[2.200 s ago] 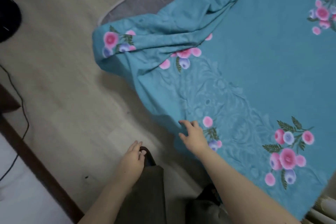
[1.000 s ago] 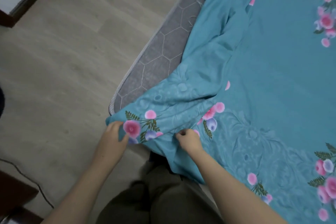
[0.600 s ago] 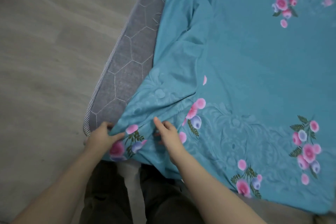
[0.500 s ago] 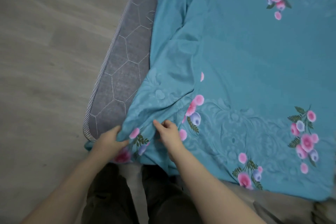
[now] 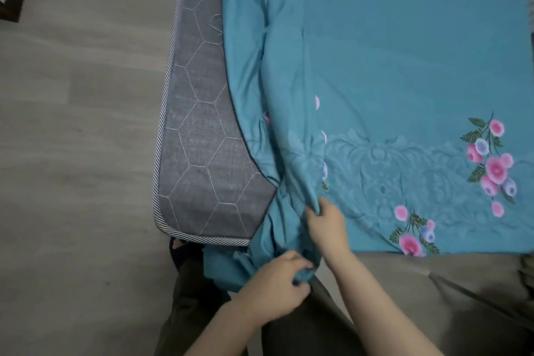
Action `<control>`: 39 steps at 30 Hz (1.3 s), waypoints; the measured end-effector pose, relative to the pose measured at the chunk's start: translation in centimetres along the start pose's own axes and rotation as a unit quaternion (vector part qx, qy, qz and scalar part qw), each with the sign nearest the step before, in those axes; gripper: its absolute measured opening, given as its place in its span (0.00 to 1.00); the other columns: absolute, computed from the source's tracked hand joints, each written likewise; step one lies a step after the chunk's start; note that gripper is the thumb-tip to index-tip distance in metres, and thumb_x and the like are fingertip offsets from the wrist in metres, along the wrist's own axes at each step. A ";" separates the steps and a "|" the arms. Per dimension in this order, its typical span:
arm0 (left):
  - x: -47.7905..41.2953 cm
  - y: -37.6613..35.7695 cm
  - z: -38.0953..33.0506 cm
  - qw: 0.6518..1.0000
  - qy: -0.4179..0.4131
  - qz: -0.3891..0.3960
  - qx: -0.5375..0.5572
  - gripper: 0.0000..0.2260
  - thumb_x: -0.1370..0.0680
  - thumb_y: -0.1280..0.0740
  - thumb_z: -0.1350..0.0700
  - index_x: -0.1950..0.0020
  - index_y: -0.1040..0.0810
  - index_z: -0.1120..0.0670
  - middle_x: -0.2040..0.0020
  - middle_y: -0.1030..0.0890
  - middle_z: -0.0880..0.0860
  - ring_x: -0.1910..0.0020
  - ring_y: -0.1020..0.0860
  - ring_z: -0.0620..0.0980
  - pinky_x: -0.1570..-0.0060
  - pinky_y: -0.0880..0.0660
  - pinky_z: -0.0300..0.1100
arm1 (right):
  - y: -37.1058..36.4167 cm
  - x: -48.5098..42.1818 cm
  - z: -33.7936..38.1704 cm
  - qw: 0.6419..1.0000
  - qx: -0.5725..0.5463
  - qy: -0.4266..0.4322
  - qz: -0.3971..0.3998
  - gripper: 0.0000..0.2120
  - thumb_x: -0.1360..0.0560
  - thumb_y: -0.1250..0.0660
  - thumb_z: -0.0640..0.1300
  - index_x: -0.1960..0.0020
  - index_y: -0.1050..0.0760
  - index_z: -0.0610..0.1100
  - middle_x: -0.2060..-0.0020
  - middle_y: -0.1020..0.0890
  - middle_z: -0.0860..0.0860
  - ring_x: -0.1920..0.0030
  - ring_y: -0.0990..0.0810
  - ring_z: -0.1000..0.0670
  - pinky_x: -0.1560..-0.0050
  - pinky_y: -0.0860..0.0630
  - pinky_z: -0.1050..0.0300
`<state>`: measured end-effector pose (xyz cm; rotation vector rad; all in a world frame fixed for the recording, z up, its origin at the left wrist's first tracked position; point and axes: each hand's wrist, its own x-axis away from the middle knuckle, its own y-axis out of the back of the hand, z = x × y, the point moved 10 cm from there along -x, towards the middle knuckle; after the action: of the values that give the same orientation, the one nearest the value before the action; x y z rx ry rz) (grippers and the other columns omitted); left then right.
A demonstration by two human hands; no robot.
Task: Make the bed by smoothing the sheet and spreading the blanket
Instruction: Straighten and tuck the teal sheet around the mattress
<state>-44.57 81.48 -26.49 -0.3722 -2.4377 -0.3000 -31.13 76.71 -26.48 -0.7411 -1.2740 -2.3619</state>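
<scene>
My left hand [image 5: 277, 283] grips a bunch of the teal sheet [image 5: 404, 66] hanging off the mattress [image 5: 199, 159] at its near corner. My right hand [image 5: 328, 230] pinches a fold just above that corner. Done: sheet lies fairly flat over most of the mattress top. Left, imo: cover the bare grey strip along the mattress's left edge, flatten the ridge beside it, then the blanket, which isn't in view. No brand or writing legible.

Bare forearms behind left hand [image 5: 278, 283] and right hand [image 5: 328, 230]. Loose dark olive-brown trousers [image 5: 199, 306] with soft folds, just below the mattress [image 5: 202, 159] corner. Dark slipper [image 5: 174, 251] on one foot, partly hidden under the same corner.
</scene>
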 end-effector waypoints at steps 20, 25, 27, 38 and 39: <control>-7.4 5.8 6.8 0.933 0.214 -0.200 0.207 0.18 0.20 0.36 0.51 0.33 0.27 0.57 0.37 0.22 0.55 0.39 0.24 0.52 0.35 0.30 0.48 | 1.8 -3.6 -3.7 0.935 0.351 0.055 0.006 0.24 0.27 0.41 0.64 0.44 0.26 0.46 0.45 0.24 0.48 0.39 0.28 0.44 0.42 0.32 0.46; -8.2 4.4 4.9 0.853 0.255 -0.151 0.430 0.21 0.19 0.43 0.43 0.43 0.20 0.58 0.45 0.17 0.58 0.47 0.19 0.55 0.47 0.23 0.48 | -0.6 0.5 0.3 0.976 0.033 0.150 0.153 0.09 0.27 0.30 0.45 0.61 0.27 0.44 0.65 0.22 0.45 0.61 0.26 0.53 0.59 0.32 0.52; -8.3 4.9 4.8 0.829 0.261 -0.158 0.469 0.21 0.17 0.44 0.51 0.59 0.17 0.60 0.61 0.16 0.58 0.62 0.17 0.50 0.59 0.21 0.40 | -2.0 3.9 1.5 0.930 -0.167 0.125 0.303 0.05 0.29 0.28 0.42 0.62 0.23 0.47 0.67 0.22 0.51 0.62 0.27 0.57 0.58 0.30 0.55; -2.8 16.5 3.0 0.740 0.118 -0.382 0.541 0.16 0.27 0.32 0.62 0.40 0.21 0.64 0.52 0.15 0.58 0.53 0.17 0.55 0.50 0.19 0.50 | 0.7 3.7 -2.6 0.977 -0.158 0.040 0.138 0.16 0.32 0.26 0.56 0.49 0.27 0.53 0.61 0.27 0.57 0.61 0.28 0.60 0.55 0.30 0.63; -1.5 17.7 3.7 0.732 0.114 -0.407 0.535 0.15 0.27 0.32 0.62 0.41 0.21 0.64 0.54 0.15 0.57 0.55 0.16 0.54 0.53 0.19 0.49 | -0.1 4.0 -2.4 0.979 -0.103 0.048 0.166 0.26 0.38 0.25 0.63 0.44 0.28 0.56 0.60 0.28 0.58 0.59 0.28 0.60 0.55 0.30 0.64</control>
<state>-39.51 98.83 -28.13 1.1780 -1.9525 0.6800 -35.01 74.48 -25.24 -0.8187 -0.8008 -2.2402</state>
